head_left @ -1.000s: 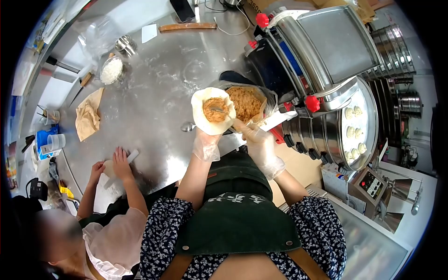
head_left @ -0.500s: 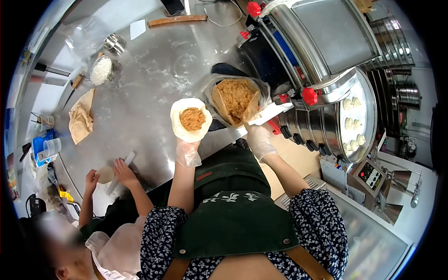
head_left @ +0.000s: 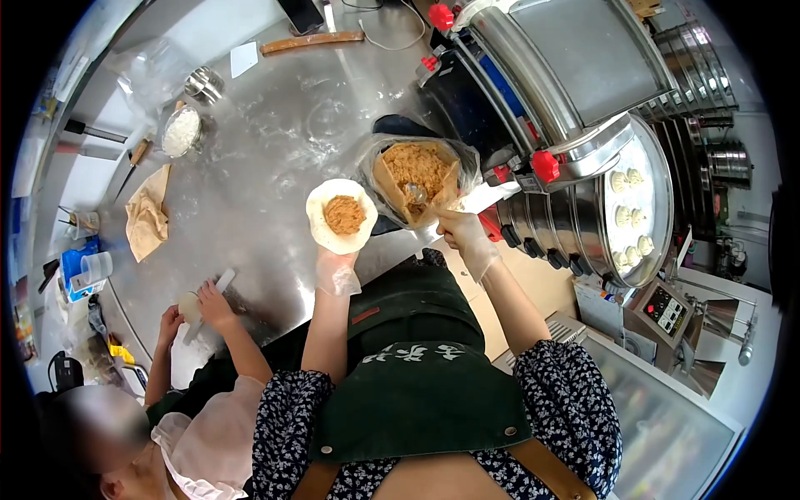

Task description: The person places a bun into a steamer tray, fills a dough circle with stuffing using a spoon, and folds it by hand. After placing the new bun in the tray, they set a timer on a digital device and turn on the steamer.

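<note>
White characters (head_left: 412, 353) on green apron (head_left: 417, 408), illegible.

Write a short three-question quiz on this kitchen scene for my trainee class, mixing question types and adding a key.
1. True or false: the filling lies uncovered on the dough round, above the camera wearer's left hand.
2. Multiple choice: which thing is at the co-worker's right hand?
A) a knife
B) a rolling pin
C) a phone
3. Short answer: which of the camera wearer's hands is nearer the bag of filling?

Key
1. True.
2. B.
3. The right hand.
</note>
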A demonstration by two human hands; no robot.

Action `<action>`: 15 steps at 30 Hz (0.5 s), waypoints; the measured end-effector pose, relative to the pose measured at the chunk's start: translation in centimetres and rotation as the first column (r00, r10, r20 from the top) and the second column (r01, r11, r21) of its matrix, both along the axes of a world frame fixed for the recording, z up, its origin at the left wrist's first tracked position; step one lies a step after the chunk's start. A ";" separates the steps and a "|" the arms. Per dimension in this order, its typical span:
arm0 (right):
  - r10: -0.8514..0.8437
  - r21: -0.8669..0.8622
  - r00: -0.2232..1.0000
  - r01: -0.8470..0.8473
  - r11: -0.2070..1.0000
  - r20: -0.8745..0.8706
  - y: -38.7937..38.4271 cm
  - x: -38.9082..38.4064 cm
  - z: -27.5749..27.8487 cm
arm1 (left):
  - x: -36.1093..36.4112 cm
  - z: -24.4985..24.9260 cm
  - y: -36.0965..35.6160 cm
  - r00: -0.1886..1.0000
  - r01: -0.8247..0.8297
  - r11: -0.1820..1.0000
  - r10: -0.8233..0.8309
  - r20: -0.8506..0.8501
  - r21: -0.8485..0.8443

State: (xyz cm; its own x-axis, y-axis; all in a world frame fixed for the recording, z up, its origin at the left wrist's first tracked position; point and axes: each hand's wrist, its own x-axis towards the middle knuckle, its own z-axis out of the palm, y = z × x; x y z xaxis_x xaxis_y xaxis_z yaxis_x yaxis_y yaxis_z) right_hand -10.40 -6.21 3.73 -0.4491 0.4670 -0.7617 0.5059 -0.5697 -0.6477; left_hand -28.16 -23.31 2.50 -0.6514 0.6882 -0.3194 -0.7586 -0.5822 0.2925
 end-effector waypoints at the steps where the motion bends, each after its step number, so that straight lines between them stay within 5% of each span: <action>1: 0.045 0.094 0.999 -0.046 0.995 0.011 -0.2 0.2 0.9 | 0.0 -0.4 0.8 0.999 0.008 1.000 -0.008 0.035 0.000; 5: 0.023 0.442 0.999 -0.008 0.897 -0.028 -4.0 -0.8 6.2 | 0.4 0.8 4.0 0.983 0.086 0.978 -0.114 0.145 0.190; 6: 0.231 0.732 0.967 -0.081 0.676 -0.107 -4.7 -0.1 5.8 | 0.7 2.0 4.8 0.978 0.116 0.970 -0.149 0.144 0.214; 7: 0.301 0.901 0.953 -0.154 0.406 0.027 -5.3 -0.2 5.8 | 1.4 3.8 5.8 0.831 -0.117 0.980 0.008 -0.556 -0.160; 8: 0.320 0.972 0.931 -0.216 0.093 0.177 -6.1 -0.6 5.8 | 1.3 3.7 6.3 0.913 0.032 0.999 -0.016 -0.409 0.032; 9: 0.294 0.975 0.931 -0.223 -0.015 0.217 -7.0 -0.9 4.9 | 1.4 3.5 6.7 0.971 0.144 0.962 -0.092 -0.221 0.234; 10: 0.285 0.948 0.904 -0.313 -0.066 0.318 -7.6 -1.3 3.9 | 1.3 3.6 7.1 0.976 0.212 0.893 -0.213 -0.043 0.396; 12: 0.272 0.887 0.846 -0.456 -0.078 0.459 -8.5 -1.0 4.2 | 1.4 3.7 7.3 0.977 0.213 0.899 -0.196 -0.084 0.383; 15: 0.358 0.975 0.931 -0.138 0.173 0.068 -7.5 -0.1 5.8 | 1.7 3.9 7.1 0.903 0.030 0.997 0.001 -0.429 0.065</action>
State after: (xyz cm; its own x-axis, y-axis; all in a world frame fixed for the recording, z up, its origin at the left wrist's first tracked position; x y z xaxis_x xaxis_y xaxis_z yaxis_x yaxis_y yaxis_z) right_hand -10.48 -13.72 9.50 -0.7399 0.6185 0.2647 0.3309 0.6772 -0.6572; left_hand -26.46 -16.23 6.39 -0.7044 0.7088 0.0370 -0.5773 -0.6025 0.5511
